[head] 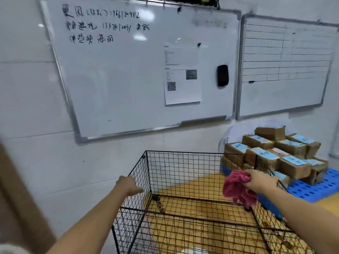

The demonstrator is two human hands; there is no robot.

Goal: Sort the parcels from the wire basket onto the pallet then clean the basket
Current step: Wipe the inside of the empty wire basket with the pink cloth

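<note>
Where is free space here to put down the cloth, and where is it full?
Free: inside the wire basket, no parcels show; also the blue pallet edge beside the right hand. Crowded: pallet's back, stacked with parcels.

My left hand [131,186] grips the wire basket [183,208] rim at nine o'clock; my right hand [260,181] bunches a pink cloth [238,189], seemingly against its three o'clock wall, parcels [275,154] on the pallet [311,189] beyond.

Wire basket [183,180] near side cut off by bottom edge. Left hand [129,185] fingers hidden behind mesh panel. Printed sheet [182,76] text illegible. Parcels [275,153] labels blurred.
</note>
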